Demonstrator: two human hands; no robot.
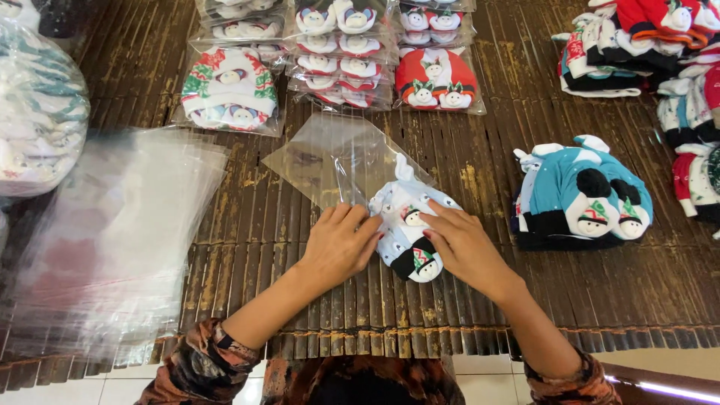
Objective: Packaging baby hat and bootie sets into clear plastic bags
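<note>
Both hands press on a small white snowman-print baby garment set at the mouth of a clear plastic bag

Left hand and right hand: fingers flat, pinching the baby garment set, mid bamboo-slat mat. Judged soft, light, floppy; hold by side edges. Long axis diagonal, black-cuffed end toward wearer, other end inside clear plastic bag, slippery film. Left: stack of empty bags; right: teal folded set; beyond: packed bags

On the mat, a cap set lies half in a bag at centre, empty bags left, loose caps right, packed stacks far.
</note>
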